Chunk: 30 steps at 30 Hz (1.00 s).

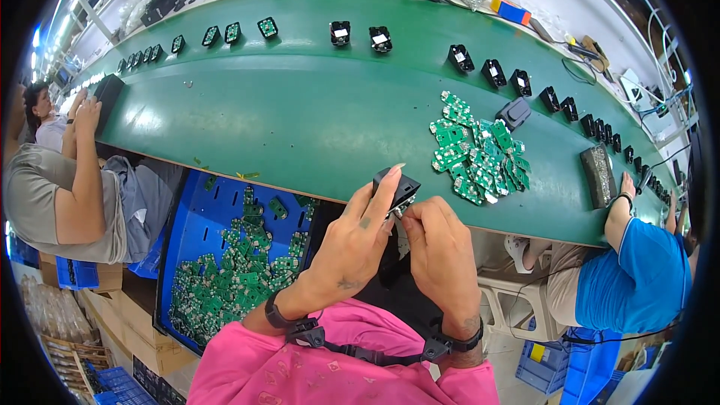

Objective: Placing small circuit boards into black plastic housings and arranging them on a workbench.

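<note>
My left hand (351,236) grips a small black plastic housing (385,184) just over the near edge of the green bench. The housing is tilted, and something pale and metallic shows at its lower opening. Against that opening, my right hand (441,247) is closed in a pinch; what its fingertips hold is hidden. Beyond my hands to the right lies a heap of green circuit boards (480,154). A closed black housing (514,113) rests at the heap's far edge.
A blue bin (196,217) of circuit boards stands left of my lap. Black housings (380,40) line the far side of the green bench (300,112). A dark block (598,176) lies at the right. Co-workers sit on both sides, one in a blue shirt (634,277).
</note>
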{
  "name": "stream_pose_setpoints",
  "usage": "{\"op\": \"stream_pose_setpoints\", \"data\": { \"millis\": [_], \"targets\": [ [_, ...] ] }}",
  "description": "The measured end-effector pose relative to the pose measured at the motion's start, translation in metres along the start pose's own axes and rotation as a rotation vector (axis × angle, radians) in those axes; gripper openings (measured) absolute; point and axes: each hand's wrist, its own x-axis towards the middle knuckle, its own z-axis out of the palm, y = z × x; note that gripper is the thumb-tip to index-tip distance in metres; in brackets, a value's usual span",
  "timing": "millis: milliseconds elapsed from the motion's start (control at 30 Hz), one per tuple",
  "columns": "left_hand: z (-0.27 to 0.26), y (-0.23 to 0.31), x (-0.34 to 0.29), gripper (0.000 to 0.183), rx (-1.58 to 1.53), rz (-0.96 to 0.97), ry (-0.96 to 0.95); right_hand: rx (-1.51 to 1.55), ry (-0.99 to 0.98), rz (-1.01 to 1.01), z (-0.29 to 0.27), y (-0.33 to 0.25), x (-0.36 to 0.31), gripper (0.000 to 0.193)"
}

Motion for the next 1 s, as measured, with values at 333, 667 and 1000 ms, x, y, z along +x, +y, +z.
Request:
{"op": "stream_pose_setpoints", "data": {
  "millis": [333,667,1000],
  "targets": [
    [0.008,-0.003,-0.004,0.061,0.265,0.06,0.018,-0.001,0.022,0.01,0.004,0.001,0.0,0.005],
    [0.018,-0.017,-0.003,0.056,0.249,0.075,0.082,0.003,0.074,-0.026,0.02,0.019,0.001,0.006],
    [0.024,-0.018,-0.004,0.05,-0.661,-0.275,-0.003,0.25,0.23,0.187,0.027,0.044,-0.014,0.015]
  ]
}}
